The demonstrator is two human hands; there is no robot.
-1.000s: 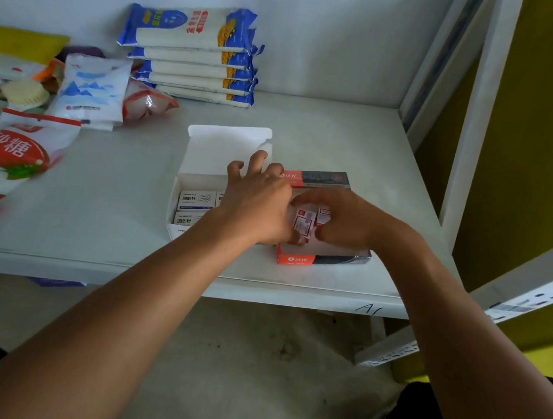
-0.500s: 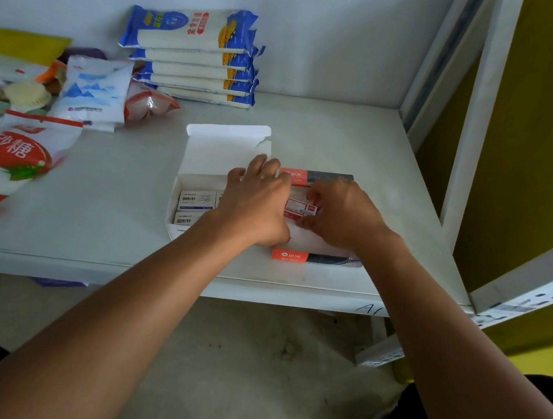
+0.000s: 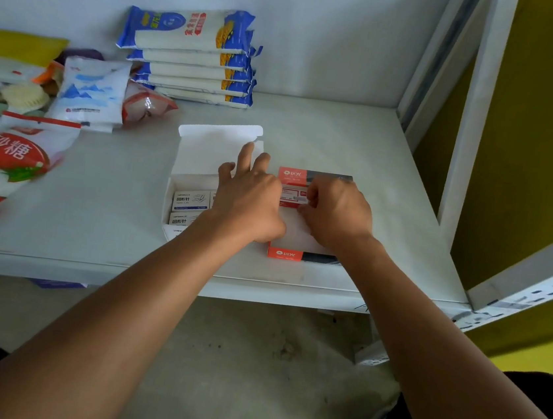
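Note:
Two open cartons stand side by side on the white shelf [image 3: 345,141]. The white carton [image 3: 198,159] on the left has its lid up and holds small paper-clip boxes [image 3: 190,199]. The red and black carton [image 3: 285,253] on the right holds small red and white boxes [image 3: 292,194]. My left hand [image 3: 248,202] rests over the seam between the cartons with fingers spread. My right hand [image 3: 336,212] is inside the red carton, its fingers curled on one of the small red boxes at the far end.
A stack of blue and white noodle packs [image 3: 189,54] leans at the back wall. Bags of sugar [image 3: 5,161] and salt [image 3: 92,92] lie to the left. A white shelf upright [image 3: 467,127] and a yellow wall bound the right side.
My right hand carried small red boxes from above the carton's near end down into it and toward its far end. My left hand stayed over the cartons.

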